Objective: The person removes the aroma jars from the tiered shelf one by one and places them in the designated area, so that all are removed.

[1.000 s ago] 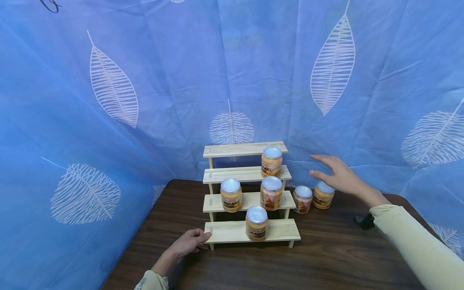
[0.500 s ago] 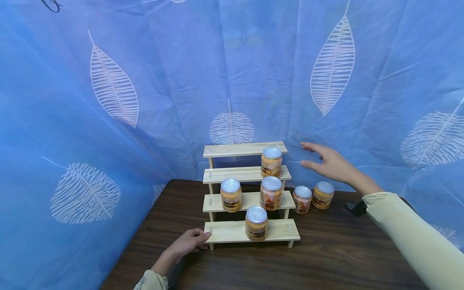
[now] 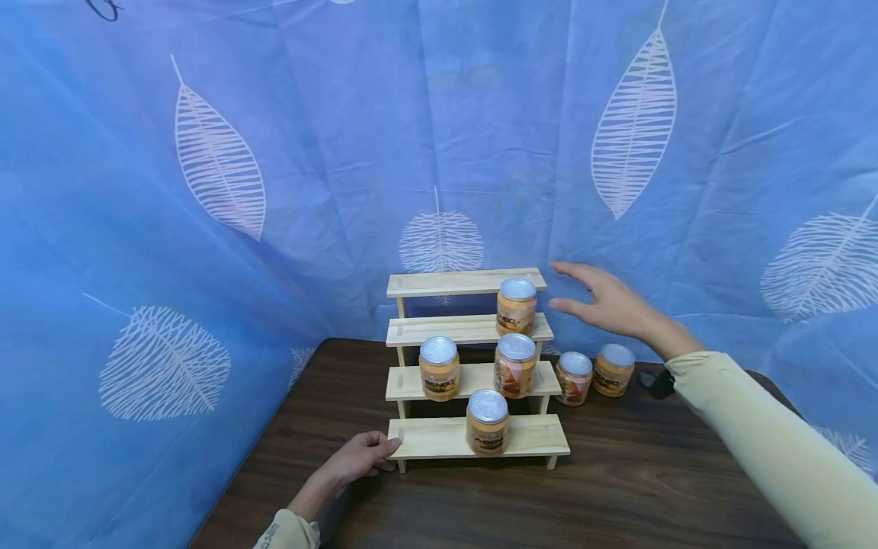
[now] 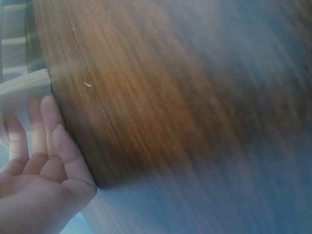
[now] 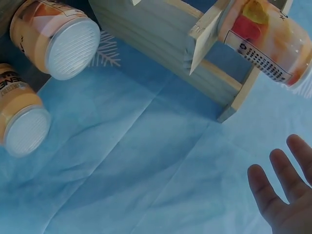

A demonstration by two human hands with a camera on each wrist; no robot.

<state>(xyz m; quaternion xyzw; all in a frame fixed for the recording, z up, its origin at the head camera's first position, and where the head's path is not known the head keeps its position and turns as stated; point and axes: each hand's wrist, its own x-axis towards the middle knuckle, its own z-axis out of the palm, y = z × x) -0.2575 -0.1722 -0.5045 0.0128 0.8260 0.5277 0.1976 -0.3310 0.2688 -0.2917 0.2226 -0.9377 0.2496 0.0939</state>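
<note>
A stepped wooden display stand [image 3: 432, 438] with several tiers is on the table. My left hand [image 3: 360, 457] pinches the left end of its lowest tier, thumb on top; the left wrist view shows the fingers [image 4: 34, 117] at the board's end. Orange jars with silvery lids stand on the tiers: one jar [image 3: 488, 433] on the lowest, a left jar [image 3: 440, 379] and a right jar [image 3: 514, 375] on the second, and one jar [image 3: 516, 314] on the third. My right hand [image 3: 610, 305], fingers spread and holding nothing, hovers right of the top tier, apart from that third-tier jar.
Two more jars, a nearer jar [image 3: 574, 386] and a farther jar [image 3: 613, 375], stand on the dark table [image 3: 638, 473] right of the stand. A blue cloth [image 3: 329, 152] with white leaf prints hangs behind and along the sides. A black object [image 3: 656, 384] shows by the right sleeve.
My right hand has moved left and slightly up, from above the two table jars toward the stand's upper right end. The left hand, the stand and the jars stay in place.
</note>
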